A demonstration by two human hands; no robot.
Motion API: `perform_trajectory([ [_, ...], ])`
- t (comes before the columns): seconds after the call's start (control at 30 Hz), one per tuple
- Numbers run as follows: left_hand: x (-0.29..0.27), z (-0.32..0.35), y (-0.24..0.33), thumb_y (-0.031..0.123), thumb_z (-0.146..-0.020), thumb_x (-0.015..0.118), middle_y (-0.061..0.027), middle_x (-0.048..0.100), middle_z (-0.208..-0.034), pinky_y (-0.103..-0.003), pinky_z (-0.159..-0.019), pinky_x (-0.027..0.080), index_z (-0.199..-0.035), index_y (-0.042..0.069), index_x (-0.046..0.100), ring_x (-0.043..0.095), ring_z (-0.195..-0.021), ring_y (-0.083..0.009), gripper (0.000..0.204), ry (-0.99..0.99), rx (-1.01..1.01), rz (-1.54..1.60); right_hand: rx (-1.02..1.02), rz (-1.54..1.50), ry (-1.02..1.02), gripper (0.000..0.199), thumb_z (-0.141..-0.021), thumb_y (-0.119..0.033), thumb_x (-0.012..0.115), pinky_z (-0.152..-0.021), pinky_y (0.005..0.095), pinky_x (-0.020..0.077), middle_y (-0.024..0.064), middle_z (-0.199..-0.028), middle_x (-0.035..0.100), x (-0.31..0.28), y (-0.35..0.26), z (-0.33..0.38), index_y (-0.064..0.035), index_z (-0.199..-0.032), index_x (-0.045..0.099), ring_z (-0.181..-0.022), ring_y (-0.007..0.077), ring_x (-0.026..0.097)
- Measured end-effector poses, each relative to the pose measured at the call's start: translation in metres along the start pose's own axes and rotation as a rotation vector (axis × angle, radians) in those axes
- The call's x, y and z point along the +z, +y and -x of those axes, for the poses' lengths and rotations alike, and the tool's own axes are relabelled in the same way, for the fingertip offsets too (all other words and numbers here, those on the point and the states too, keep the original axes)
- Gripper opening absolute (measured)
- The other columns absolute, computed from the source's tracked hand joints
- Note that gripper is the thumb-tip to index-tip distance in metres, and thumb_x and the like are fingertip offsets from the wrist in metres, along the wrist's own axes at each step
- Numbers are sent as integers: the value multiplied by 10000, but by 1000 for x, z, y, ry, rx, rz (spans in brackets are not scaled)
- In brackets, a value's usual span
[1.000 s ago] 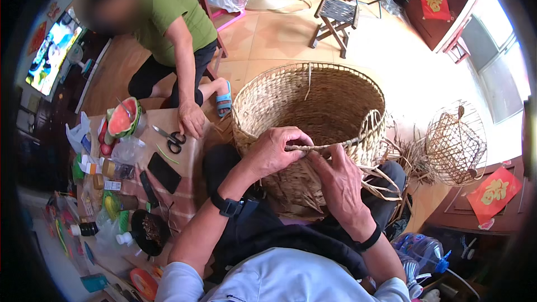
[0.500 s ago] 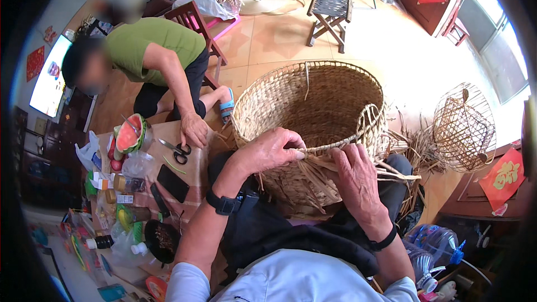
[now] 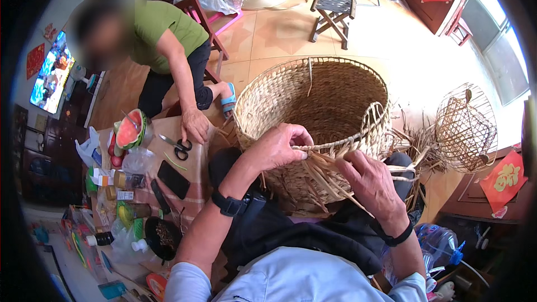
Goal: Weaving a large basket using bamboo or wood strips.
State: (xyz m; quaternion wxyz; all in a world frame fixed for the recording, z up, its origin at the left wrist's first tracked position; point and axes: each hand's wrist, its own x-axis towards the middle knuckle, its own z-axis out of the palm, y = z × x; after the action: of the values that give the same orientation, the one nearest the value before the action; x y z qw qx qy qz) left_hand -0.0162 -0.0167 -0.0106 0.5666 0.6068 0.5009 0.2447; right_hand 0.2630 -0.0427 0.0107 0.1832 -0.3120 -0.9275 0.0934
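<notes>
Pinching the near rim point(image 3: 330, 146) of the large woven basket point(image 3: 268, 96) between thumb and fingers, the left hand point(image 3: 278, 146) steadies the edge just beside a fan of loose strips point(image 3: 323, 178); the basket sits mouth up in front of the person, between the knees. The right hand point(image 3: 373, 180) curls its fingers against those strips, though whether it grips one cannot be told. To do this well, the left pinch should probably sit close to where the strips leave the rim, each strip drawn snug with even tension, since dry fibre may split if it is bent sharply or jerked. The wall is round and deep, of thick, ropy, straw-coloured weave with a bumpy surface; the strips are flat, papery and ragged at their tips. To the right, a tangle of dry stalks point(image 3: 422, 144) lies on the floor near an open-framed basket point(image 3: 467, 128) of thin, stiff ribs. To the left, a co-worker's hand point(image 3: 194, 126) rests on the cloth-covered table point(image 3: 197, 174), near black-handled scissors point(image 3: 182, 150) and a cut watermelon point(image 3: 132, 130) with wet red flesh.
</notes>
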Motion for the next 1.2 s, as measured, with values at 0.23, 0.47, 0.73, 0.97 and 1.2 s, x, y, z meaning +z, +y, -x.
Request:
perform_trajectory([
  [0.23, -7, -4, 5, 50, -864, 740, -48, 733, -1006, -295, -920, 526, -1137, -7, 708, 661, -976, -114, 281, -118, 103, -121, 140, -66, 177, 443, -751, -41, 771, -766, 437, 530, 89, -1119, 600, 7, -9, 11, -87, -1176, 654, -873, 326, 621],
  [0.47, -20, -4, 13, 119, -909, 706, -67, 738, -1080, -307, -962, 510, -1222, -19, 714, 642, -1044, -128, 343, -242, 22, -43, 263, 22, 120, 396, -801, -170, 839, -777, 425, 532, 100, -1037, 650, 33, -46, 17, -84, -1142, 657, -926, 300, 642],
  [0.73, -20, -10, 0, 117, -903, 715, -75, 743, -1093, -313, -965, 514, -1226, -23, 716, 648, -1042, -130, 351, -256, 136, -50, 375, 67, 98, 410, -814, -175, 824, -769, 458, 532, 128, -1031, 625, 48, -56, 15, -63, -1157, 628, -953, 347, 625],
  [0.97, -19, -12, -3, 112, -862, 741, -83, 756, -1037, -310, -936, 518, -1157, -35, 732, 664, -983, -137, 329, -244, 115, -100, 427, -109, 28, 313, -868, -84, 731, -778, 473, 545, 169, -1026, 611, 42, -71, 16, -21, -1147, 606, -985, 378, 634],
  [1.2, -17, -15, -3, 139, -841, 754, -88, 762, -1003, -319, -909, 526, -1133, -35, 741, 670, -947, -144, 341, -234, 110, -111, 465, -368, 89, 318, -895, -86, 734, -778, 499, 539, 224, -1011, 652, 37, -62, 4, -6, -1159, 576, -934, 438, 664],
])
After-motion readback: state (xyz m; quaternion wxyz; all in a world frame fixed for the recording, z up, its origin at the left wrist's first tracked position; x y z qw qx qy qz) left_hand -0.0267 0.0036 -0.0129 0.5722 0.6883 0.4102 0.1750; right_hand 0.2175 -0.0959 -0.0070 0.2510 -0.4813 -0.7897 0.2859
